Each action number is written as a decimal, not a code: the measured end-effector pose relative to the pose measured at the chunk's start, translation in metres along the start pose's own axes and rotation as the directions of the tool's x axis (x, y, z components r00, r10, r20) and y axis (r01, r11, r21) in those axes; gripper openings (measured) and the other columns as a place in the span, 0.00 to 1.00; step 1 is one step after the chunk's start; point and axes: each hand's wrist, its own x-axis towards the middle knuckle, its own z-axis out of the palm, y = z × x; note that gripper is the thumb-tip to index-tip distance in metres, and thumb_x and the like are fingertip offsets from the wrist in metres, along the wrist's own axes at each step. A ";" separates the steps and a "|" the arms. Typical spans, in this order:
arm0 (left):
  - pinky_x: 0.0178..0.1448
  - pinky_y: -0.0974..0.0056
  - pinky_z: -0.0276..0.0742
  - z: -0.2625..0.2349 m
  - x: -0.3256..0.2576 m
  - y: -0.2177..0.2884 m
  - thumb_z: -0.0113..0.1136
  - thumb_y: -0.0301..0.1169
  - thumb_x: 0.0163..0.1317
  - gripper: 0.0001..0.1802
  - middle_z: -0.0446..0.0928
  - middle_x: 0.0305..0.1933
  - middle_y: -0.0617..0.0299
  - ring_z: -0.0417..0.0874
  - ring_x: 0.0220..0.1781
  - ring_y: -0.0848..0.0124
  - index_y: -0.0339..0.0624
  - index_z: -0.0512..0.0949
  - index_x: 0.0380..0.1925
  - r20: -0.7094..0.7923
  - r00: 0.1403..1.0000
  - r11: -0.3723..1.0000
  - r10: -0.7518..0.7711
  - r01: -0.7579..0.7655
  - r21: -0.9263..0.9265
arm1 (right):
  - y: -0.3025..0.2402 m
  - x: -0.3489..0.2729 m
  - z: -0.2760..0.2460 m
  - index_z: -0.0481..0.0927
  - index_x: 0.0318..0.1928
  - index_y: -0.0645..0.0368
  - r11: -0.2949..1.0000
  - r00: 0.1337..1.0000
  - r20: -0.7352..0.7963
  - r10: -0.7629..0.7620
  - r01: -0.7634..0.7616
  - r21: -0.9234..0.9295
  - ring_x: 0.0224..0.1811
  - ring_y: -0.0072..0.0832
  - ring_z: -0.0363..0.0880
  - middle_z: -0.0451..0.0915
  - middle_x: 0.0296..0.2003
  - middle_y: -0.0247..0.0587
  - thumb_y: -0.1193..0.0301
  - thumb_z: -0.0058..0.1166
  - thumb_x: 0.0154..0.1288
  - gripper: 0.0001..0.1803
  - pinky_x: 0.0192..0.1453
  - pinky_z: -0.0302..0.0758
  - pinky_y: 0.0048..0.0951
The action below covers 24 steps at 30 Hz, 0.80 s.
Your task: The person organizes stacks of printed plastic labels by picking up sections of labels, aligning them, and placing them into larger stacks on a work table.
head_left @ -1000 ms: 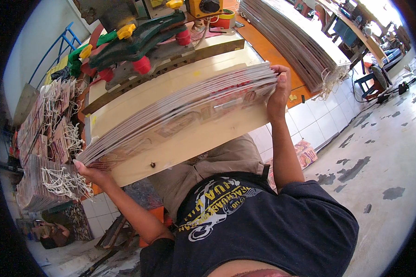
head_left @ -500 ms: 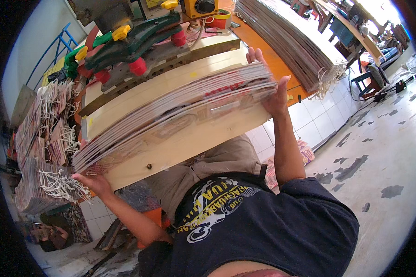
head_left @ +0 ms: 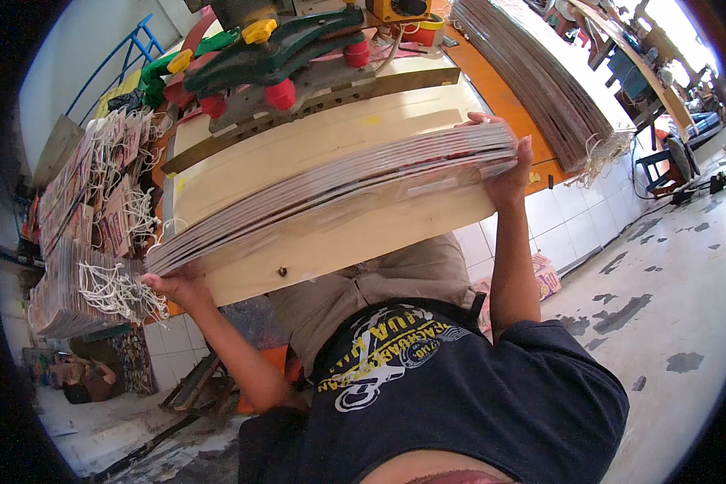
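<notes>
A long, thick stack of flattened paper bags with pale and reddish edges (head_left: 331, 194) lies across the pale wooden desk (head_left: 298, 153), running from about eight o'clock to two o'clock in the view. The left hand (head_left: 176, 284) is closed on the stack's lower end at eight o'clock, fingers under the sheets. The right hand (head_left: 504, 165) is clamped on the opposite end at two o'clock, thumb along the edge (fingertips showing above the stack). The hands are well apart, one at each end. Behind the stack, at twelve o'clock, stands a green metal machine with red and yellow knobs (head_left: 282, 56). At nine o'clock, beside the left hand, piles of finished paper bags with white cord handles (head_left: 97, 234) are stacked. At one o'clock a second long pile of flat sheets (head_left: 540, 73) rests on an orange surface (head_left: 508, 97).
</notes>
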 end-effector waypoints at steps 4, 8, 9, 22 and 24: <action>0.67 0.47 0.73 0.019 -0.007 0.007 0.37 0.73 0.65 0.50 0.72 0.64 0.48 0.75 0.63 0.52 0.34 0.68 0.64 -0.075 0.997 0.999 -0.024 0.026 0.021 | 0.004 0.000 -0.003 0.72 0.63 0.60 0.999 0.997 -0.075 0.012 -0.016 -0.050 0.62 0.38 0.72 0.73 0.62 0.48 0.26 0.35 0.63 0.50 0.67 0.68 0.42; 0.68 0.46 0.73 0.018 0.003 0.003 0.35 0.74 0.65 0.52 0.71 0.65 0.45 0.74 0.64 0.49 0.34 0.67 0.65 -0.063 0.995 0.997 -0.076 0.074 -0.036 | 0.002 0.004 0.000 0.71 0.63 0.59 0.996 0.995 -0.100 -0.010 0.002 -0.086 0.63 0.37 0.70 0.72 0.62 0.46 0.27 0.35 0.64 0.49 0.67 0.67 0.42; 0.68 0.46 0.73 0.015 0.004 0.003 0.34 0.74 0.65 0.52 0.71 0.65 0.45 0.74 0.64 0.49 0.34 0.67 0.65 -0.060 0.996 0.998 -0.066 0.065 -0.011 | 0.001 0.004 0.002 0.71 0.63 0.59 0.994 0.993 -0.113 -0.022 0.010 -0.107 0.63 0.37 0.70 0.72 0.62 0.46 0.27 0.35 0.63 0.49 0.67 0.67 0.42; 0.68 0.46 0.70 0.006 0.017 -0.005 0.37 0.71 0.66 0.50 0.69 0.67 0.46 0.71 0.66 0.51 0.34 0.63 0.67 -0.079 0.996 0.999 -0.032 0.033 0.004 | -0.004 0.002 0.005 0.63 0.67 0.61 0.955 0.970 -0.055 -0.237 0.221 -0.199 0.59 0.36 0.73 0.74 0.57 0.51 0.29 0.39 0.65 0.49 0.66 0.68 0.41; 0.68 0.46 0.70 0.004 0.017 -0.007 0.37 0.71 0.66 0.50 0.68 0.67 0.46 0.71 0.66 0.51 0.34 0.63 0.68 -0.074 0.997 0.999 -0.001 0.004 0.032 | -0.002 0.003 0.005 0.64 0.65 0.59 0.908 0.932 -0.084 -0.353 0.320 -0.271 0.60 0.36 0.71 0.73 0.58 0.51 0.30 0.41 0.65 0.46 0.65 0.67 0.41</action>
